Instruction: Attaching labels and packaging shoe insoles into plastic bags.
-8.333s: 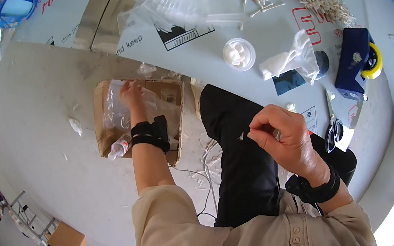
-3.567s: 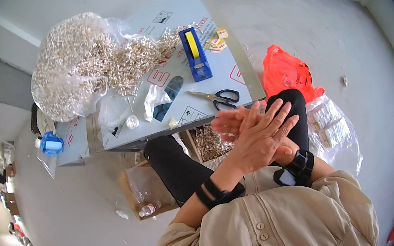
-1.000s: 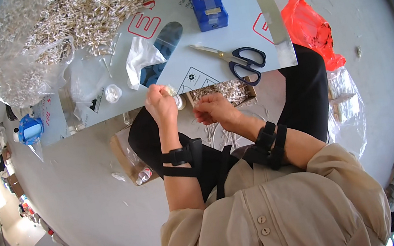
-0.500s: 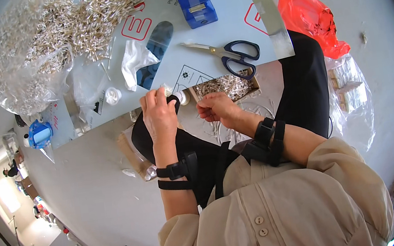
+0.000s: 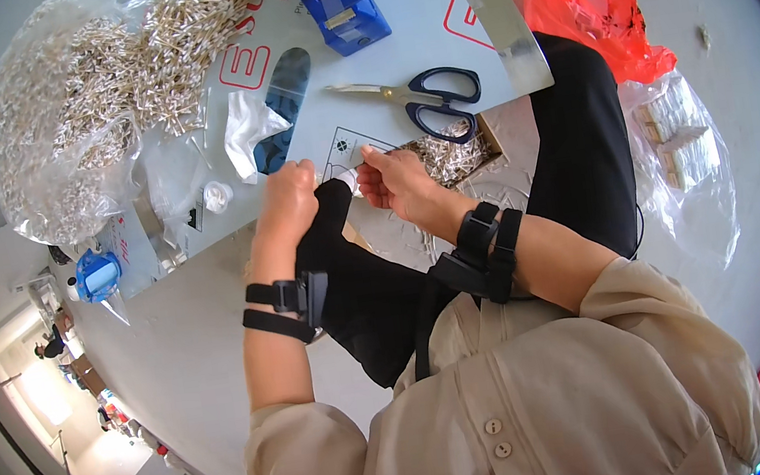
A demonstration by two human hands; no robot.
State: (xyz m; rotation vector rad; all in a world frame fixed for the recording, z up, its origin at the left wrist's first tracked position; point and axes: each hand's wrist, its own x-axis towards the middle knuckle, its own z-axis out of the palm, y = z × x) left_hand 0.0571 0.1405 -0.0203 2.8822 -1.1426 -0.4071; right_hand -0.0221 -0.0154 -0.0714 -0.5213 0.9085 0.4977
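Note:
At the table's near edge my left hand (image 5: 288, 200) is closed, with its fingertips turned away, so anything inside it is hidden. To its right my right hand (image 5: 399, 182) has curled fingers and its thumb laid on top; what it pinches, if anything, is too small to make out. A white rounded object (image 5: 348, 180) shows between the two hands, partly hidden by the right fingers. Beyond my right hand, a cardboard box (image 5: 488, 144) of cotton swabs (image 5: 451, 155) sits below the table edge. Scissors (image 5: 444, 102) with dark blue handles lie on the table above it.
A big clear bag (image 5: 24, 161) and a heap of cotton swabs (image 5: 171, 63) cover the table's far left. A blue tape dispenser (image 5: 355, 22) stands at the back. White crumpled plastic (image 5: 244, 135) lies nearer. Red (image 5: 587, 14) and clear bags (image 5: 681, 166) rest at right.
My left hand has shifted left and its fingers have closed into a fist. My right hand has moved slightly up and left, its thumb now raised. The whole view has tilted a little.

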